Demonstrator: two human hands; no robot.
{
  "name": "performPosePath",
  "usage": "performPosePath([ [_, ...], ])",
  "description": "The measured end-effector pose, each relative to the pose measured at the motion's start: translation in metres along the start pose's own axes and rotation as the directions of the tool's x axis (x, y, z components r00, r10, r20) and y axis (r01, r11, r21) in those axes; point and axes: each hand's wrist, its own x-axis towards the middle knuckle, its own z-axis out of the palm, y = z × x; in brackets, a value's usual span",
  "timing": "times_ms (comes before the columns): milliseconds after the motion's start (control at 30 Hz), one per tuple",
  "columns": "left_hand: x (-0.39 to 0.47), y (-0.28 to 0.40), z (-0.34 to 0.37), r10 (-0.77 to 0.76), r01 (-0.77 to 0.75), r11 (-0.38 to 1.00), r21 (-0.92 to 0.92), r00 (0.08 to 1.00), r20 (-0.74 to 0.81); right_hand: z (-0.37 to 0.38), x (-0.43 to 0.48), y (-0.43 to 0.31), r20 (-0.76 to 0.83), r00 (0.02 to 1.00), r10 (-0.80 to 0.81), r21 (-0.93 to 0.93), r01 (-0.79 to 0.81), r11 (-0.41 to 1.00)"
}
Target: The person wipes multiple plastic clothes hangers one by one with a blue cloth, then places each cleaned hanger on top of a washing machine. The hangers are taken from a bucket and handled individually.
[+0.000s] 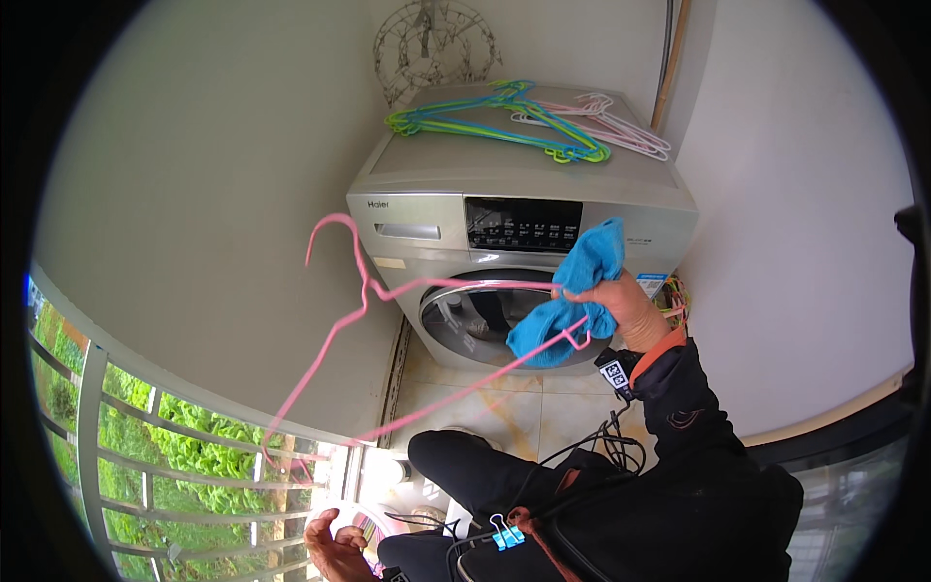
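Note:
My right hand (627,309) grips a bunched blue cloth (593,251) together with one end of a pink clothes hanger (444,284). The hanger reaches out to the left, its hook (331,218) up in front of the washing machine's left edge. Cloth shows both above and below my thumb, and it hides part of the hanger's corner. Low on the left, my left hand (338,545) is empty with its fingers curled apart. It is beside a round tub (356,509), whose contents are mostly hidden.
A Haier front-loading washing machine (407,251) stands ahead. On its top lie green and blue hangers (502,124) and pink and white hangers (611,124). Behind leans a round clip-drying rack (436,51). Window bars (182,429) are at left; black cables (611,444) hang near my lap.

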Motion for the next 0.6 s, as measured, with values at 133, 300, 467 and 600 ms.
performPosePath([
  [133, -0.003, -0.04, -0.036, -0.235, 0.259, 0.956, 0.139, 0.957, -0.169, -0.037, 0.036, -0.013, -0.24, 0.967, -0.085, 0.289, 0.155, 0.945],
  [300, -0.03, -0.133, -0.103, -0.553, 0.608, 0.787, 0.102, 0.77, -0.319, -0.084, 0.104, -0.029, -0.512, 0.847, -0.139, 0.197, 0.273, 0.942],
  [467, -0.064, -0.206, -0.152, -0.554, 0.625, 0.763, 0.166, 0.764, -0.331, -0.109, 0.159, -0.043, -0.498, 0.844, -0.199, 0.189, 0.329, 0.925],
  [600, -0.07, -0.221, -0.168, -0.543, 0.628, 0.758, 0.175, 0.757, -0.364, -0.113, 0.193, -0.049, -0.566, 0.814, -0.129, 0.178, 0.274, 0.945],
])
